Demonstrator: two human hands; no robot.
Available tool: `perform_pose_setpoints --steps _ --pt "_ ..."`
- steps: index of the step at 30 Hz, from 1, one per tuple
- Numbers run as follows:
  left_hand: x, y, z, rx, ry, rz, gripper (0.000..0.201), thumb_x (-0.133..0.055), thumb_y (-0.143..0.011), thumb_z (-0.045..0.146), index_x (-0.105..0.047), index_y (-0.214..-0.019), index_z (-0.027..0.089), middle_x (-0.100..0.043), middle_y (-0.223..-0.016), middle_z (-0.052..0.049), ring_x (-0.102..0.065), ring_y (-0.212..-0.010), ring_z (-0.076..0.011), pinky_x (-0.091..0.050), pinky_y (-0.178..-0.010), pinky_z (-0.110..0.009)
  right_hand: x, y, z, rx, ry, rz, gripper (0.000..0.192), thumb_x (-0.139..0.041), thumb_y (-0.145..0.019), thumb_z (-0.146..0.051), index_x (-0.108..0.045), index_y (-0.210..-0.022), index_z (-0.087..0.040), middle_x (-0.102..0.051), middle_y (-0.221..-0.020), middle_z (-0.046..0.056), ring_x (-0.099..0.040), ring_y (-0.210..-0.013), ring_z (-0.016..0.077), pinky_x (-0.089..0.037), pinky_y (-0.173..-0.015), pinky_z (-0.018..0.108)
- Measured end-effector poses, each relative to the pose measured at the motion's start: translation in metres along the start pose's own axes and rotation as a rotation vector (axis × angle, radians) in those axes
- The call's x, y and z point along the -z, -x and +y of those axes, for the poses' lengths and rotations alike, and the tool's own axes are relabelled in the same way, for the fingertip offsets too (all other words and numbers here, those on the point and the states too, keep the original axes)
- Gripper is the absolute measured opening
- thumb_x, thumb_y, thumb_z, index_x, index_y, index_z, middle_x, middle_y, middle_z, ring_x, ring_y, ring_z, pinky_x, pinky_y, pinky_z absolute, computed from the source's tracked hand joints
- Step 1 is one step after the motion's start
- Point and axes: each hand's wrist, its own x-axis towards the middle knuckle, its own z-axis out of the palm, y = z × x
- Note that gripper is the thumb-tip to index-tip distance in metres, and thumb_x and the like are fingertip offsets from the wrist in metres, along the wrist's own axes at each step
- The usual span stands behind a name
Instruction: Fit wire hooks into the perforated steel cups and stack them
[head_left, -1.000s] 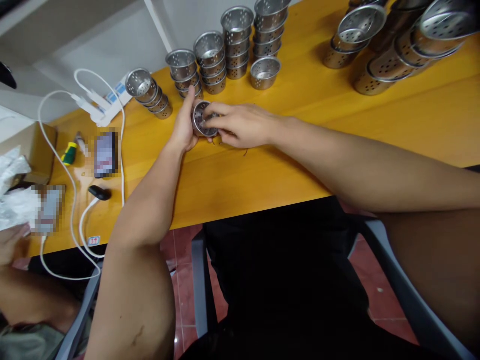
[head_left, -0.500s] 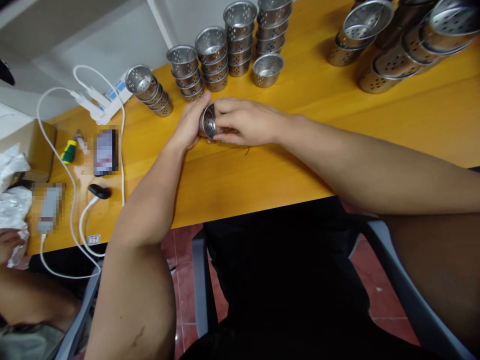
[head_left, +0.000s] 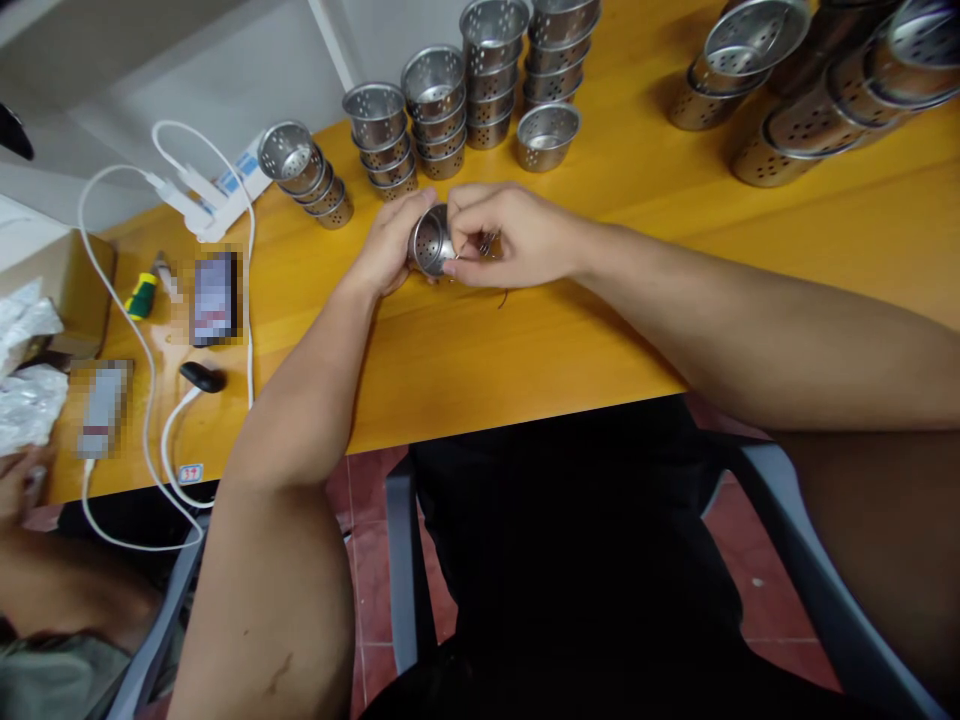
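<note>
Center-top of frame: left hand [head_left: 390, 250] cups a perforated steel cup [head_left: 432, 241] on its side above the yellow table [head_left: 600, 320]; right hand [head_left: 517, 235] fingers pinched at its rim. Cup stacks [head_left: 435, 110] behind.

I see both of my arms bare from the upper arm down, with no sleeve, watch, ring or glove showing on either one. My left hand [head_left: 390, 250] and right hand [head_left: 517, 235] are uncovered too. A small dark mark sits on my left upper arm, near the bottom edge of the view. Below the arms, my lap is covered in plain black clothing without print or visible seams.
</note>
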Motion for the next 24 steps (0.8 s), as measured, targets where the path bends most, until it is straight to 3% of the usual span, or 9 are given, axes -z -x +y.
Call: perform_pose_setpoints --steps 4,7,10,15,18,21,24 --pt "-0.001 -0.005 0.002 -0.005 0.055 0.081 0.084 -0.063 -0.109 0.107 -0.07 -0.092 0.026 -0.075 -0.087 -0.007 -0.092 -0.099 -0.0338 -0.078 -0.078 -0.041 0.0 0.004 0.004 0.079 -0.039 -0.056 0.046 -0.092 -0.116 -0.056 -0.068 -0.094 -0.023 -0.071 -0.104 0.005 -0.066 -0.095 0.0229 -0.055 -0.085 0.034" --pt "-0.003 -0.01 0.003 0.001 0.121 0.099 0.083 -0.064 -0.104 0.112 -0.068 -0.094 0.029 -0.081 -0.094 -0.01 -0.093 -0.113 -0.0377 -0.082 -0.086 -0.047 0.001 0.006 0.014 0.005 0.058 -0.033 0.042 -0.095 -0.112 -0.054 -0.071 -0.098 -0.024 -0.072 -0.109 0.005 -0.067 -0.096 0.0241 -0.055 -0.088 0.035" --pt "-0.003 -0.013 0.003 -0.003 0.17 0.067 0.081 -0.07 -0.1 0.112 -0.07 -0.096 0.031 -0.083 -0.097 -0.011 -0.092 -0.118 -0.0389 -0.083 -0.087 -0.047 0.004 0.009 0.025 -0.092 0.1 0.02 0.038 -0.098 -0.108 -0.057 -0.076 -0.109 -0.026 -0.074 -0.118 0.006 -0.067 -0.099 0.0265 -0.058 -0.091 0.038" --pt "-0.003 -0.008 0.004 -0.04 0.141 0.054 0.083 -0.081 -0.096 0.11 -0.071 -0.098 0.028 -0.08 -0.102 -0.01 -0.09 -0.12 -0.0382 -0.081 -0.091 -0.045 0.0 0.009 0.029 -0.156 0.047 0.112 0.05 -0.1 -0.106 -0.061 -0.077 -0.136 -0.028 -0.074 -0.137 0.008 -0.068 -0.095 0.0248 -0.059 -0.09 0.039" --pt "-0.004 -0.003 0.005 -0.052 0.093 0.067 0.084 -0.082 -0.097 0.109 -0.071 -0.099 0.026 -0.075 -0.102 -0.008 -0.088 -0.121 -0.0353 -0.078 -0.093 -0.041 -0.011 0.003 0.021 -0.157 0.013 0.109 0.042 -0.096 -0.108 -0.057 -0.077 -0.132 -0.028 -0.075 -0.142 0.008 -0.068 -0.094 0.024 -0.058 -0.088 0.038" --pt "-0.004 0.001 0.005 -0.065 0.086 0.044 0.088 -0.081 -0.093 0.113 -0.072 -0.101 0.025 -0.073 -0.099 -0.006 -0.088 -0.12 -0.0341 -0.076 -0.091 -0.038 -0.019 -0.003 0.01 -0.144 -0.016 0.105 0.023 -0.086 -0.113 -0.045 -0.075 -0.117 -0.025 -0.079 -0.135 0.008 -0.065 -0.089 0.0212 -0.056 -0.084 0.035" --pt "-0.003 0.003 0.006 -0.049 0.087 0.019 0.092 -0.079 -0.09 0.116 -0.075 -0.108 0.027 -0.081 -0.104 -0.009 -0.089 -0.126 -0.0366 -0.077 -0.095 -0.041 -0.016 -0.003 0.005 -0.165 -0.026 0.184 0.012 -0.075 -0.117 -0.035 -0.069 -0.113 -0.025 -0.075 -0.106 0.002 -0.059 -0.082 0.0208 -0.052 -0.077 0.032"
